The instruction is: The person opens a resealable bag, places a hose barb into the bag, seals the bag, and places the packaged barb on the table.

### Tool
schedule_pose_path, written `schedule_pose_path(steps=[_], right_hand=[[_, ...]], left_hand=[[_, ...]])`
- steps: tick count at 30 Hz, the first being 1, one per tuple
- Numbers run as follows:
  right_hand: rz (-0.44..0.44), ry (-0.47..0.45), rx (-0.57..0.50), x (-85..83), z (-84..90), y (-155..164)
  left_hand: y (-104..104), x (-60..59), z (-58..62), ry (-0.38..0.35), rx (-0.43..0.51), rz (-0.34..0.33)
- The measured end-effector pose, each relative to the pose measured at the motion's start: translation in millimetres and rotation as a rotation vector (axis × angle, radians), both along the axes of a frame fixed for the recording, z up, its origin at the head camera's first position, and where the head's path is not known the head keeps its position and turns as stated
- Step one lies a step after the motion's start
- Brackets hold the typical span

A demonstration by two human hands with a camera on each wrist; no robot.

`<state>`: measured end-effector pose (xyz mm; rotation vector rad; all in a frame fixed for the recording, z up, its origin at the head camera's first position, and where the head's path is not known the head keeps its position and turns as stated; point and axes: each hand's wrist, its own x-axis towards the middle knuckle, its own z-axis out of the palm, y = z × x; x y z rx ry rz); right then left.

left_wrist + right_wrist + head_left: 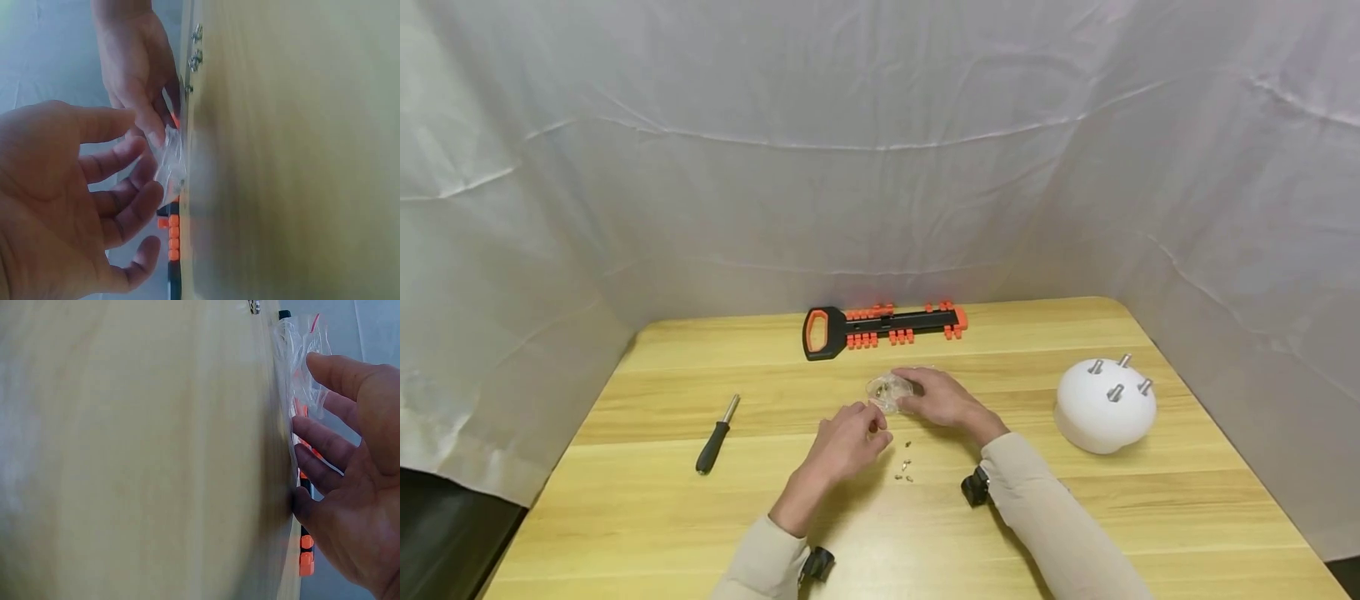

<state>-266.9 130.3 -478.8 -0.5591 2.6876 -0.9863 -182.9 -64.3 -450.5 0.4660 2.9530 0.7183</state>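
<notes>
Surface: the pale wooden surface point(1075, 517) carries everything; both hands work near its middle, just ahead of the person.
White dome: a white rounded plastic dome with four metal studs point(1105, 406) stands well to the right of the right grip, studs up, out of reach of the work.
Bit holder: a black and orange plastic bit holder with a loop handle point(880, 327) lies just beyond both grips, its long axis running left to right, the handle end to the left.
Screwdriver: a black-handled screwdriver with a metal shank point(717, 437) lies well to the left of the left grip, shank pointing away from the person.
Right hand: the right hand point(942, 397) presses its fingers on the small clear crumpled plastic bag point(889, 390), pinning it flat to the surface, seemingly to steady it.
Left hand: the left hand point(848, 442) has its fingers curled at the bag's near edge; the head view suggests it pinches a small piece, but I cannot tell.
Bag: it lies between the two grips, under the right fingertips, its mouth apparently toward the left hand; its long axis is unclear.
Small metal screws: a few small metal screws point(904, 468) lie loose on the surface just below both grips, scattered.
</notes>
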Motion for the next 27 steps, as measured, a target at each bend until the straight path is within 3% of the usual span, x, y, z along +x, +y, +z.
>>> schedule_pose_path(steps=[13,27], right_hand=[[0.003,-0.009,0.001,-1.0,2.2,0],[0.008,-0.003,0.009,-1.9,1.6,-1]], left_hand=[[5,10.3,-2.4,-0.076,-0.064,-0.137],[7,17.4,-0.9,-0.094,-0.087,-0.177]])
